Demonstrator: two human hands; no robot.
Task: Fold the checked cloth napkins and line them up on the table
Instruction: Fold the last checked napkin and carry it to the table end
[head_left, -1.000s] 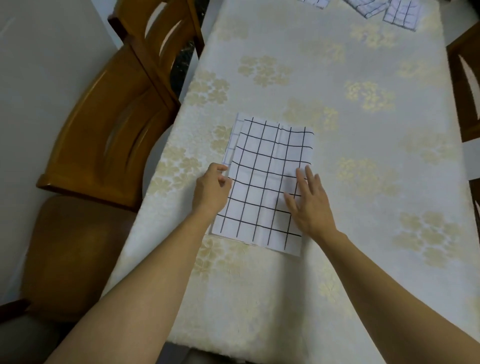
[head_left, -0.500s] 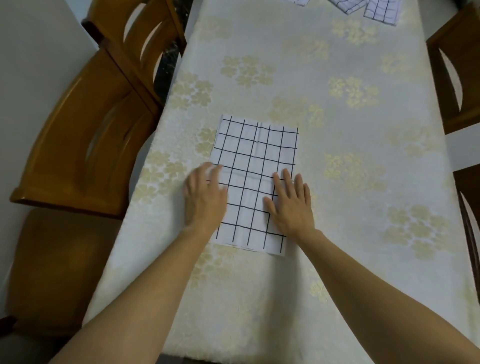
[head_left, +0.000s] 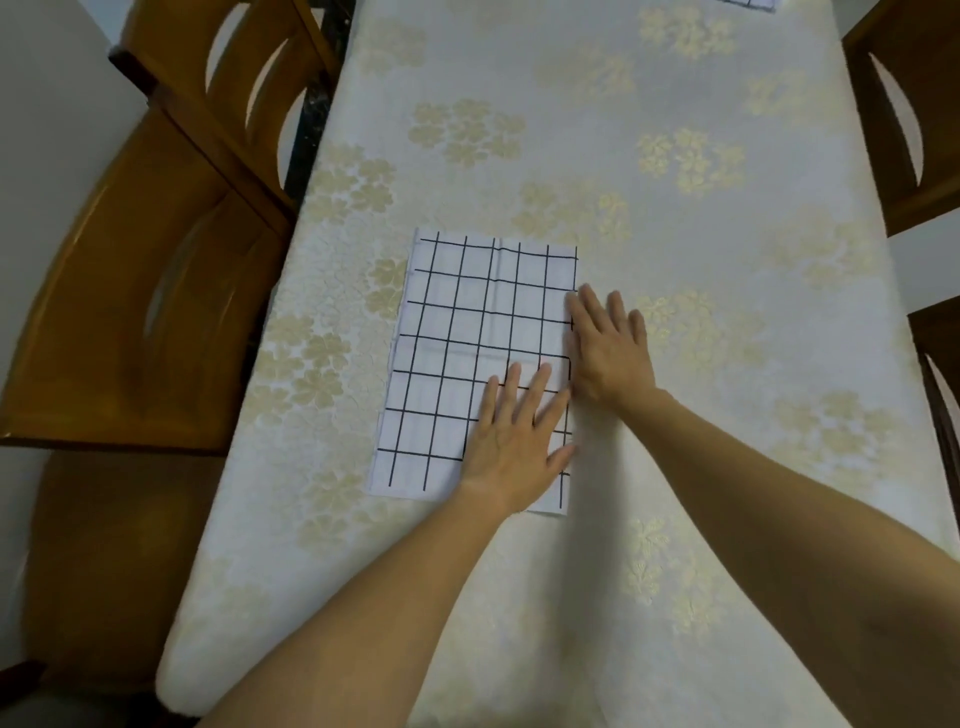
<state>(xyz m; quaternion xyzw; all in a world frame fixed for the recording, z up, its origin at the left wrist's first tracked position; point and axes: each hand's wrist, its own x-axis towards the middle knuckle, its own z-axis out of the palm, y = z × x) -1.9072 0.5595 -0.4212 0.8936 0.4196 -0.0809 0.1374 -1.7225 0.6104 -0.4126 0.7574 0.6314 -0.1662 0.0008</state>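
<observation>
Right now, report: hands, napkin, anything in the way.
Left hand flat on napkin; right hand flat at its right edge. Napkin folded, lying on tablecloth. Nothing else touching it.

Ahead of your right hand and out to its right, you've got open tablecloth to sweep across. Left of your left hand, past the table edge, wooden chair backs stand close. More chairs wall off the far right.
</observation>
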